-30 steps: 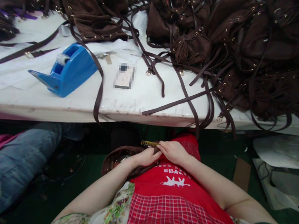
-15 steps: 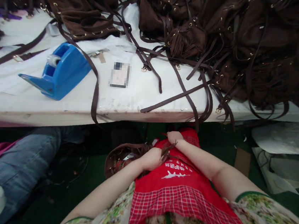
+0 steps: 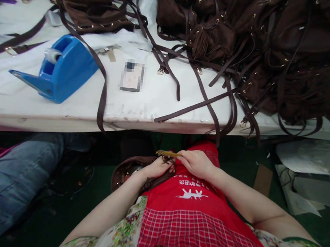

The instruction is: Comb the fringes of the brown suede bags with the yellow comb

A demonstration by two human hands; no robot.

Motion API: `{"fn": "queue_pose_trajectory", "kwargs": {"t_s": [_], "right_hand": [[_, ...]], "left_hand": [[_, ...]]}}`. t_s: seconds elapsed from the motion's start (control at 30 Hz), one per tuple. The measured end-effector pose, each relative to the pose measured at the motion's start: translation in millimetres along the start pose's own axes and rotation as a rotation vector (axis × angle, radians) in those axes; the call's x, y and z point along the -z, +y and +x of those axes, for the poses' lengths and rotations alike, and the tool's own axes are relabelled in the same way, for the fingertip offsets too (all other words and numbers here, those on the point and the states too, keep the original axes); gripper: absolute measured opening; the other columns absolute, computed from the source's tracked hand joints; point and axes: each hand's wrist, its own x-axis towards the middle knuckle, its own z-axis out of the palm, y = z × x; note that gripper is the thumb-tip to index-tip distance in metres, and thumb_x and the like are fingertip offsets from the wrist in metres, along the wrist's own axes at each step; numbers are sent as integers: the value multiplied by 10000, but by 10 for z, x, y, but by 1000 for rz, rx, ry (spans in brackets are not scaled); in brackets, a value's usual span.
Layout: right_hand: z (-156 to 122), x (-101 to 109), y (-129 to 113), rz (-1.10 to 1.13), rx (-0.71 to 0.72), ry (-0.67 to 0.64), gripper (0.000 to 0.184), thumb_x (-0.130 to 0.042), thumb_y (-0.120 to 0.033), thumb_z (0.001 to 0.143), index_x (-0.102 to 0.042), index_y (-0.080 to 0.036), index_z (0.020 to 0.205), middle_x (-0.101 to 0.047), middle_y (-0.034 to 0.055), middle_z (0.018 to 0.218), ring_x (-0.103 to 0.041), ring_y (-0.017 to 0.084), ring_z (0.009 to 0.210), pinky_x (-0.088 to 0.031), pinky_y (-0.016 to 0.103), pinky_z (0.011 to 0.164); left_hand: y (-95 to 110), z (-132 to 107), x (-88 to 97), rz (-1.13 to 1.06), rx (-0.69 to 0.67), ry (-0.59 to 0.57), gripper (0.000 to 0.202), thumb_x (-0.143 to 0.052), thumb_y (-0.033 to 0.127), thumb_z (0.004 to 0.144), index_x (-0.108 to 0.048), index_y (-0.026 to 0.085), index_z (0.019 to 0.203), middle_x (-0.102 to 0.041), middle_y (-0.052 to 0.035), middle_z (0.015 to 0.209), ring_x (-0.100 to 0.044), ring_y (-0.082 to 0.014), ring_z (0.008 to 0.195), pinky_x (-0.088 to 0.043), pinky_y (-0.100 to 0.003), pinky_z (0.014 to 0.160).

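Watching remotely, I have my right hand (image 3: 197, 163)'s fingers clamped on a yellow comb (image 3: 168, 154); my left hand (image 3: 158, 168)'s fingers close round brown fringe (image 3: 167, 160), likely steadying it. The brown bag (image 3: 133, 162) sits left, nearer than the table (image 3: 142, 111), presumably within easy reach.

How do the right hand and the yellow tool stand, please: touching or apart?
Touching: the head view shows the right hand holding the yellow tool by one end.

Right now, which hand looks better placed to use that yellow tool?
Probably the right hand: it grips one end of the yellow tool, while the left hand is busy holding brown strands.
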Motion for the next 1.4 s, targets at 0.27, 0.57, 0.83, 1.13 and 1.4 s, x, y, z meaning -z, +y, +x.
{"fn": "queue_pose_trajectory", "kwargs": {"t_s": [0.27,0.57,0.83,1.13,1.4], "right_hand": [[118,-156,-70,-276,-33,-172,323,-272,-336,966,-561,-194,992,-687,84,849,-649,207,751,-421,273,633],[336,-453,45,-179,-253,-233,355,-255,-339,964,-552,-193,1095,-691,114,926,-659,235,853,-469,316,710],[413,-540,533,-87,-509,-341,376,-382,-345,919,-658,-99,991,-689,200,930,-663,279,866,-475,334,705],[113,-313,585,164,-405,-115,456,-217,-438,967,-598,-191,920,-686,40,781,-630,153,731,-427,235,673],[-108,176,-6,195,-61,-29,356,-291,-410,963,-569,-196,900,-665,33,794,-602,153,720,-374,235,648]], "left_hand": [[149,-59,-10,144,6,-29,347,-346,331,887,-467,177,600,-544,5,601,-513,-119,607,-444,-246,690],[234,-116,-45,312,61,68,527,-228,464,936,-504,167,599,-526,-6,532,-489,-123,508,-429,-243,614],[343,-182,-125,421,-127,124,386,-332,447,923,-541,174,748,-597,-39,737,-506,-146,659,-432,-262,692],[238,-128,16,327,-89,61,459,-287,443,942,-564,160,710,-630,-49,725,-580,-153,718,-462,-265,742],[410,-125,-67,606,-175,6,315,-342,287,928,-626,176,1012,-650,-90,1086,-571,-200,1041,-411,-320,957]]}}
